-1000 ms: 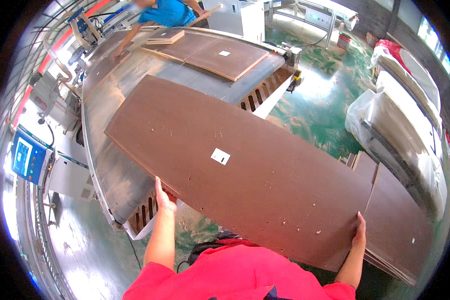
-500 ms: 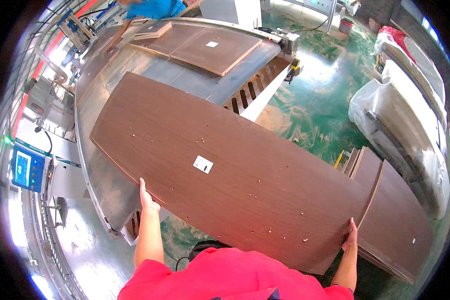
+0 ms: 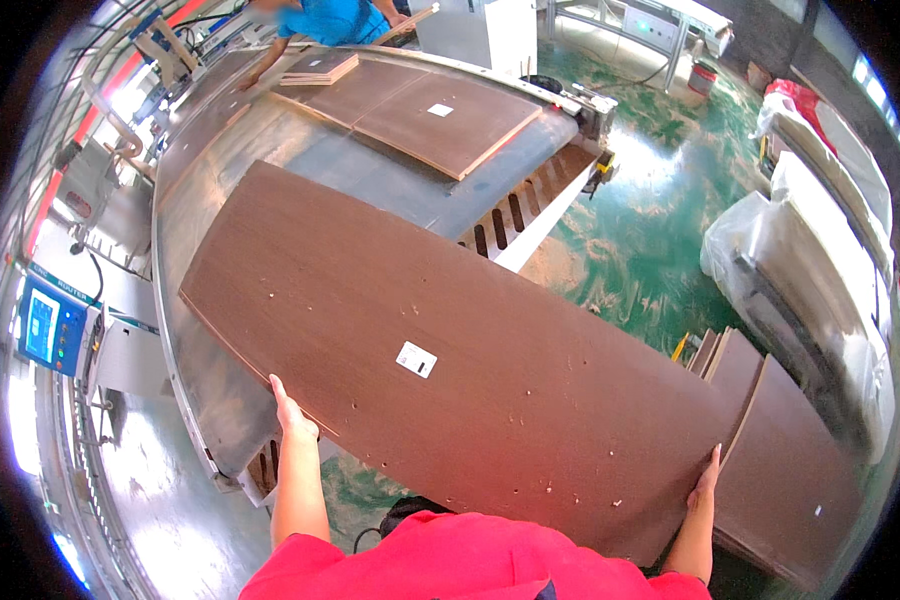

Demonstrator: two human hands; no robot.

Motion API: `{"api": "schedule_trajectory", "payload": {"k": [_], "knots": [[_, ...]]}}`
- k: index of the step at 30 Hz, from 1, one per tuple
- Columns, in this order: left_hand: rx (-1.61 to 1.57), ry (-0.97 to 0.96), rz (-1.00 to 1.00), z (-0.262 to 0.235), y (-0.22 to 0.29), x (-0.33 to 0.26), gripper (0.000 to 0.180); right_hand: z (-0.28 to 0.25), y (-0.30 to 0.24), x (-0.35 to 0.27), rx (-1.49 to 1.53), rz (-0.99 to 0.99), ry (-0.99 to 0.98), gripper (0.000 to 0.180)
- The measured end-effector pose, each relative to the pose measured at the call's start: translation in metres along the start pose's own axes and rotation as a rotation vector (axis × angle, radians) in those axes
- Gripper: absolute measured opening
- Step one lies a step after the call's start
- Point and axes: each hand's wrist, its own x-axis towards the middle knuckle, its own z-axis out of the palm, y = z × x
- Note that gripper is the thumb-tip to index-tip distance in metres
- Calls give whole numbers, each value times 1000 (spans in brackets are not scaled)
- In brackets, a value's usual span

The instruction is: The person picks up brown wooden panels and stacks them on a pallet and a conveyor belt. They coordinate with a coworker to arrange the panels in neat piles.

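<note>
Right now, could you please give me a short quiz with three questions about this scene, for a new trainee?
1. True or false: both hands grip the large brown panel.
2. Which end of it lies over the grey machine table? A) the left hand end B) the right hand end
3. What small thing is stuck on top of the panel?

Key: 1 true. 2 A. 3 a white label.

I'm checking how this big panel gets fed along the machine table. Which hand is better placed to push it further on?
Probably the left hand: it grips the brown panel at the edge lying over the metal table. The right hand holds the end hanging off the table, beside the stacked boards, so it mainly supports.
</note>
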Motion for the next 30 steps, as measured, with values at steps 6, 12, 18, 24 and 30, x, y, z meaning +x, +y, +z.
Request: {"api": "schedule_trajectory", "payload": {"k": [6, 12, 18, 24, 30], "knots": [[-25, 29, -48, 22, 9, -30, 94, -12, -28, -20, 30, -30, -95, 98], [-59, -77, -43, 4, -3, -36, 91, -28, -63, -34, 3, -74, -12, 99], [-117, -114, 57, 20, -31, -54, 83, -62, -100, -41, 264, -350, -153, 85], [-196, -200, 97, 92, -9, -122, 86, -98, -105, -3, 570, -356, -95, 78], [-254, -501, 136, 185, -11, -163, 82, -152, -103, 26, 838, -519, -128, 78]]}}
